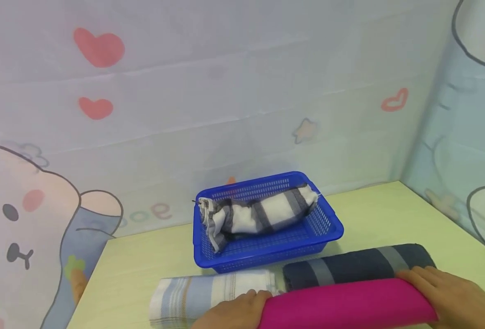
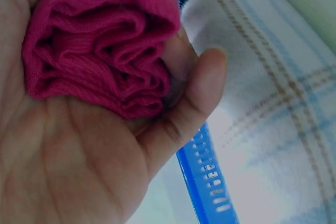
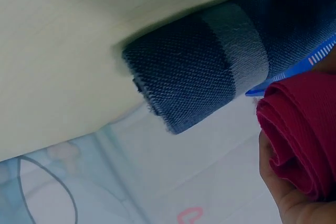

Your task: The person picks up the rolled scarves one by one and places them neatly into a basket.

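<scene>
While we grip the rolled magenta towel (image 1: 345, 304) at its two ends, our left hand (image 1: 231, 313) and right hand (image 1: 452, 297) each curl round one end. Just beyond our hands lie a dark blue roll (image 1: 357, 267) and a pale striped roll (image 1: 209, 297); farther off sits the blue basket (image 1: 267, 249).

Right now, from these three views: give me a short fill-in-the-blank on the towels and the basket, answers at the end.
1. Both hands hold the ends of a rolled ____ towel.
2. The grey-and-white striped towel lies inside the ____ basket.
3. The dark blue towel with the grey stripe lies on the table, between the basket and the ____ towel.
4. The left hand grips the end nearest the light ____ towel.

Missing words: pink; blue; pink; plaid
</scene>
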Tool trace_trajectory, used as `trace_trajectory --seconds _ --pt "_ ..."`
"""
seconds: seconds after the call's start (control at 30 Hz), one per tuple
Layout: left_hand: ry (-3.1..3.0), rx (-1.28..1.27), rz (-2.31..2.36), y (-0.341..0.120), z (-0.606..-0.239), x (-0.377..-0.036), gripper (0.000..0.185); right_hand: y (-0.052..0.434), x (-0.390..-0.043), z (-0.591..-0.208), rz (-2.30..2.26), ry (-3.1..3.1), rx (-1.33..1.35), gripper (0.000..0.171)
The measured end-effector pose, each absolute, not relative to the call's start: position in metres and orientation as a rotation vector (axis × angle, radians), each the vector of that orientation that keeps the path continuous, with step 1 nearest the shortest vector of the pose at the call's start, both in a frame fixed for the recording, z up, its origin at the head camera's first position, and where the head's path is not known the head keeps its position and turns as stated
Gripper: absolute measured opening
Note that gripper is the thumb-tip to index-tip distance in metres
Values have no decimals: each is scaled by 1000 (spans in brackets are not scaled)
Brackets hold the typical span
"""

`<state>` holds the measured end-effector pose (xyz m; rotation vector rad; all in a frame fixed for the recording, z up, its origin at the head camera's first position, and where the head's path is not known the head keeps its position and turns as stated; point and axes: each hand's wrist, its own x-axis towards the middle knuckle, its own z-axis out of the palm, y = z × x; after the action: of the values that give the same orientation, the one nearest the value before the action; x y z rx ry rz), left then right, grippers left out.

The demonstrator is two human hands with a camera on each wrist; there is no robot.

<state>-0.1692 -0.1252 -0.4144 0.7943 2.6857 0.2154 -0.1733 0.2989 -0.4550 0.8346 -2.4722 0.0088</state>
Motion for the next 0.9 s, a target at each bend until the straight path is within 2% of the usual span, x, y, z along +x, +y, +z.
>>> trace_trajectory --seconds 0.5,0.9 --pt "2690 775 302 -150 -421 -170 76 273 -174 -452 -4 -2768 683 102" --pt "2716 703 327 -159 -424 -166 77 262 -174 -450 -10 -2771 702 105"
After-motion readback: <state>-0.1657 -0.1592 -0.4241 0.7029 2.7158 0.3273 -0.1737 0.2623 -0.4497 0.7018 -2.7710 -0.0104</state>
